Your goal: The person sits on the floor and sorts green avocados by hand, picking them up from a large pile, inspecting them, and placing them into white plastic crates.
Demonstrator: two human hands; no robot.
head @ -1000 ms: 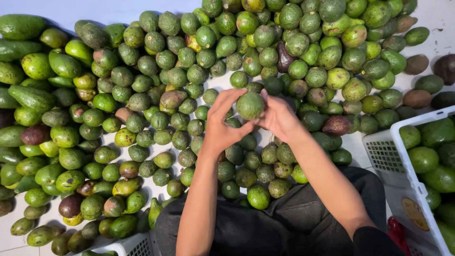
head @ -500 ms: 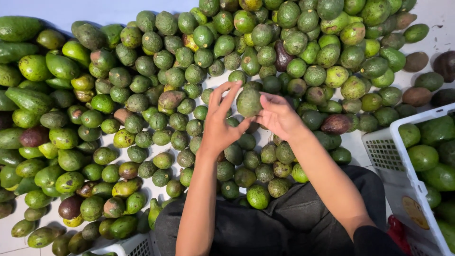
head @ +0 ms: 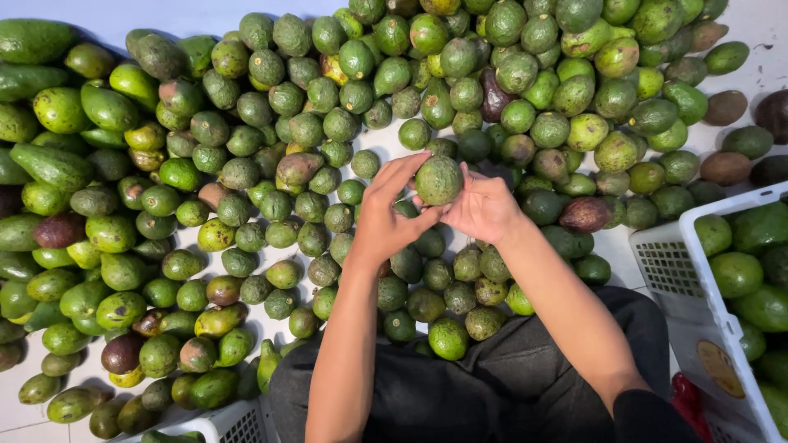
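Fruit sorting place, maybe produce warehouse: big pile of avocados (head: 246, 164) spread on white floor (head: 763, 33), white plastic crates (head: 681, 271) beside, worker sitting.

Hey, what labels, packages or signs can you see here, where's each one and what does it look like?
Sticker: on the near wall of the white crate at right; round, tan with dark print too small to make out.
Red packet: bottom right, beside that crate; only a small red edge shows.
No signs or screens in view.
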